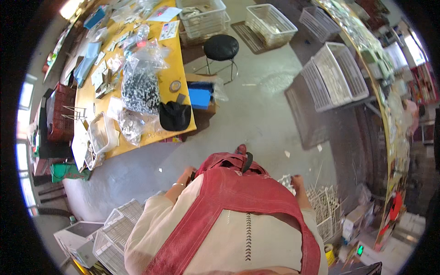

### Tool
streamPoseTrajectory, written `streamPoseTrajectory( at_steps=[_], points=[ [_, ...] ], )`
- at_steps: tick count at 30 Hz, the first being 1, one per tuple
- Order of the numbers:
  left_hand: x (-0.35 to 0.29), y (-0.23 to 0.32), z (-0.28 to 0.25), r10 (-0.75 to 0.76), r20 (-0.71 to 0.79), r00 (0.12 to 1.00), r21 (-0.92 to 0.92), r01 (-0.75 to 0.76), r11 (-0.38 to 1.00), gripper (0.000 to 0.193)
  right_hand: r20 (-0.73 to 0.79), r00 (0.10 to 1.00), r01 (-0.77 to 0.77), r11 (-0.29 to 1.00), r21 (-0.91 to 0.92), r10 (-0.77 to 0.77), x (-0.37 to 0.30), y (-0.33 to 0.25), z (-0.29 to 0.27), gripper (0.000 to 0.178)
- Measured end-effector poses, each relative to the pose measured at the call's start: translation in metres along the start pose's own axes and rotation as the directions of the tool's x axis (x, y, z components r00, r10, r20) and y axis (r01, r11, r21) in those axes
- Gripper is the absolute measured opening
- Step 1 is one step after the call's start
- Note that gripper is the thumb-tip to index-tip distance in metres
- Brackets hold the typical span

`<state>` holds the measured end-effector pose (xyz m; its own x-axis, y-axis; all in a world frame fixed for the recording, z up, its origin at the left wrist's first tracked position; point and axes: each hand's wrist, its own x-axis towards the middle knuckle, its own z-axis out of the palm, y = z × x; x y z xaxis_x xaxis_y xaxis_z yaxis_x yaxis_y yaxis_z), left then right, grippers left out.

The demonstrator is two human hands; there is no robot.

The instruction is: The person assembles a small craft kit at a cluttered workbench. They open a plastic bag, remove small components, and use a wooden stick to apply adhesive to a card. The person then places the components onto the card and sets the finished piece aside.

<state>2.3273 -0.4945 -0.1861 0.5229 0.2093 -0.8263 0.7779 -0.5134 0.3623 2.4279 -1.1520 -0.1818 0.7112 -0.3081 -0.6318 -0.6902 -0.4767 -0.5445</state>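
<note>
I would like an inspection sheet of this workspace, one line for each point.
Surface: yellow table, heavily covered; bare patches near its right edge.
Job's things: pale pieces beside the right hand; whether held, cannot tell.
Clutter: filled plastic bag and black cap on the table; white scraps on the floor.
Hands: left hand beside the red apron, grip hidden; right hand at the person's right side, grip unclear.
Cables: nothing seen.
Surroundings: black stool, white crates.

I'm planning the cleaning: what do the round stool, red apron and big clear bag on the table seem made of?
Stool: seat probably black vinyl, from its soft sheen; legs likely metal, thin and greyish. Apron: apparently matte woven fabric, with folds and stitched seams. Bag: glossy plastic film, see-through and crinkled.
</note>
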Motion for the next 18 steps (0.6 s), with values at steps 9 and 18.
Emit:
streamPoseTrajectory(
  at_steps=[9, 18],
  points=[
    [0.059, 0.033, 0.020, -0.078, -0.001, 0.997, -0.360, 0.072, 0.930, 0.043, 0.122, 0.801, 0.588, 0.808, 0.029, -0.586, 0.213, -0.397, 0.049, 0.017],
    [0.190, 0.189, -0.073, -0.002, -0.116, 0.993, -0.603, -0.069, 0.795, 0.042, 0.498, 0.864, 0.377, 0.753, -0.540, -0.075, 0.301, -0.491, 0.018, 0.029]
  ],
)
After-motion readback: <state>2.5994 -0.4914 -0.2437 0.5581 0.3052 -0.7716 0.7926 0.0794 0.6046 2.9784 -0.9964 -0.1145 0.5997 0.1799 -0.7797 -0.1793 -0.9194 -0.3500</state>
